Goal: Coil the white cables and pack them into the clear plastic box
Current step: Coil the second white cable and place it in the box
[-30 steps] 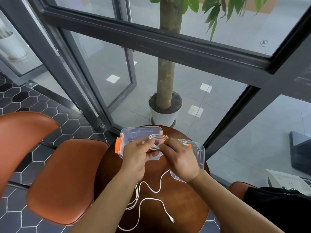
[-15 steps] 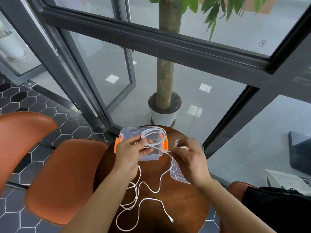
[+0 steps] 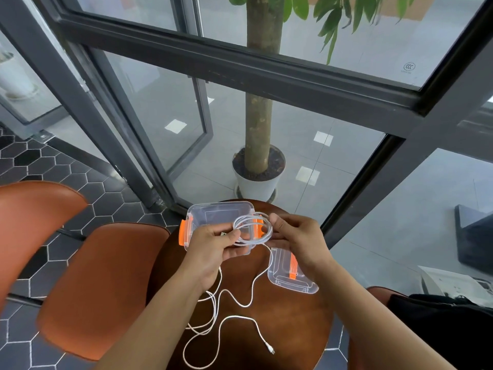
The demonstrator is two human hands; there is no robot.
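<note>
L hand pinches cable coil | R hand grips coil's far side

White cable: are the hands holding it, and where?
Both hold the white cable by its coil: left hand pinches one side, right hand the other.

- Thin white cable: one end is wound into a small coil of several loops, pinched between the left hand and the right hand over the box's right end. The rest trails in loose curves across the round brown table, its plug lying free.
- Clear rectangular plastic box with orange latches: open and upright at the table's far edge.
- Clear lid with an orange strip: flat on the table, right of the box.
</note>
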